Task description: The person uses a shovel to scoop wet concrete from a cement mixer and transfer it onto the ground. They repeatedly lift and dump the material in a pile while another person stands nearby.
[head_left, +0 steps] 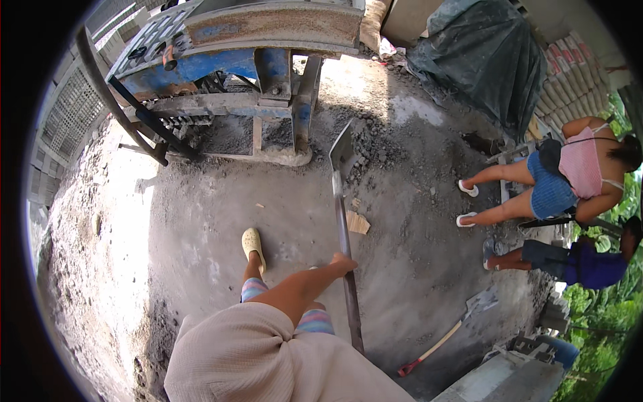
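Note:
My left hand (345, 262) is closed around the long handle of a shovel (341, 224), about midway along it. The shovel's flat metal blade points away from me, at the edge of a patch of loose gravel (365, 151). Whether the blade carries anything is hard to make out. Toward me the handle's lower end passes behind my beige shirt, and my right hand does not show. Close to the handle lies a torn piece of cardboard (358, 222) on the grey floor.
A blue, rusty machine (274, 70) stands ahead on the left. Dark sheeting (479, 63) covers a pile at the far right, beside stacked sacks (569, 74). Two people (579, 161) (589, 264) stand at the right. Another shovel (442, 340) with a red grip lies at lower right.

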Tool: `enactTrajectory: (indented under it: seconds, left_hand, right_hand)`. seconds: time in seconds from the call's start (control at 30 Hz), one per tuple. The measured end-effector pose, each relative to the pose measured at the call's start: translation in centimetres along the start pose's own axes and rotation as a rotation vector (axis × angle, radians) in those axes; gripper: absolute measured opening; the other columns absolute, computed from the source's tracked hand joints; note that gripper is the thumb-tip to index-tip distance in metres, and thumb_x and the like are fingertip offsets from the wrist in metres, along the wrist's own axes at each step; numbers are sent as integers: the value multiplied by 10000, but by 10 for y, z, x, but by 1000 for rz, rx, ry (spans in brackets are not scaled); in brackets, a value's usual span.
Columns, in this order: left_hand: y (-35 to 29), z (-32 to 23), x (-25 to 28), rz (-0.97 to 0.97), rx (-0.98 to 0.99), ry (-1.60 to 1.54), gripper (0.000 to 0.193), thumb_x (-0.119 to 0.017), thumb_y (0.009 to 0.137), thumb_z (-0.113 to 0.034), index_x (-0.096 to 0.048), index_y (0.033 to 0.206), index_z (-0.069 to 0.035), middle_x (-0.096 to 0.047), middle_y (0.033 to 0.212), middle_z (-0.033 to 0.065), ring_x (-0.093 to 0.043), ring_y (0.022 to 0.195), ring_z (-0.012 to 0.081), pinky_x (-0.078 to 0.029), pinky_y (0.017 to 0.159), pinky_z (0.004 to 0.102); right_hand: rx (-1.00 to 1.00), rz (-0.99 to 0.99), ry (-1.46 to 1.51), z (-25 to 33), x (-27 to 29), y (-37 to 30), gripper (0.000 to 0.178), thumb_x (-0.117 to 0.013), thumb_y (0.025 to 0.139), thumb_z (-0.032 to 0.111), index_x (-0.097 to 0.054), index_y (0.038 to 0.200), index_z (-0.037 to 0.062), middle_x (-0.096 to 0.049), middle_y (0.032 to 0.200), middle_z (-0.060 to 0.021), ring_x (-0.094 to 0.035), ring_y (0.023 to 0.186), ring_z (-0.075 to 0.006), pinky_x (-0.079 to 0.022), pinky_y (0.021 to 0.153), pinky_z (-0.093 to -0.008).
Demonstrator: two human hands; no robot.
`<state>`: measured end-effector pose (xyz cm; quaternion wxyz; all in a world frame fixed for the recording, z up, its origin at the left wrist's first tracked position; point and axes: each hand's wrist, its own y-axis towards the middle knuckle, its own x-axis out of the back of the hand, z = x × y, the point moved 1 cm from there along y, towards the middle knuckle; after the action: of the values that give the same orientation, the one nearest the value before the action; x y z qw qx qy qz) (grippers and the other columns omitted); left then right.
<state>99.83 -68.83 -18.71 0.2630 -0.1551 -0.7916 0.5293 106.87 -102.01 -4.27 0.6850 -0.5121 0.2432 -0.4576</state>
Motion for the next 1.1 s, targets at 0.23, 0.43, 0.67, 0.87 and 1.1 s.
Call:
enactTrajectory:
  seconds: [0.23, 0.43, 0.67, 0.87, 1.1]
  left_hand:
    - [-26, 134, -17, 271, 275, -364, 332, -663, 581, -104, -490, 845, 1, -535, 742, 91, -559, 607, 197, -482, 501, 338]
    - [19, 196, 46, 141, 283, -576, 263, -625, 619, -128, -483, 814, -22, -528, 742, 76, -560, 647, 181, -498, 581, 332]
    - [83, 155, 181, 56, 299, -912, 289, -602, 612, -115, -525, 846, 35, -542, 760, 115, -558, 710, 232, -456, 629, 370]
    - [132, 130, 325, -34, 138, -754, 310, -629, 612, -147, -520, 839, 34, -534, 759, 115, -559, 649, 215, -458, 532, 355]
    - [167, 125, 448, 150, -35, -785, 185, -593, 683, -198, -539, 730, -28, -512, 629, 66, -498, 499, 160, -410, 420, 300]
  right_hand:
    - [89, -50, -194, 3, 21, -6, 137, -478, 626, 117, -433, 521, 42, -458, 494, -86, -477, 446, -219, -419, 430, -357]
    - [274, 67, -386, 3, -15, -8, 127, -478, 632, 105, -433, 531, 43, -457, 500, -83, -475, 450, -211, -418, 428, -353]
    - [244, 199, -24, -25, -196, -10, 217, -504, 650, 2, -375, 823, 29, -448, 584, -96, -474, 467, -201, -427, 429, -338]
    - [320, 303, 30, -88, -398, -72, 148, -518, 669, 21, -403, 763, 25, -444, 597, -79, -466, 491, -190, -432, 475, -330]
    - [103, 540, 214, -147, -566, -96, 120, -547, 720, 139, -453, 769, 83, -462, 626, -34, -457, 572, -176, -419, 611, -341]
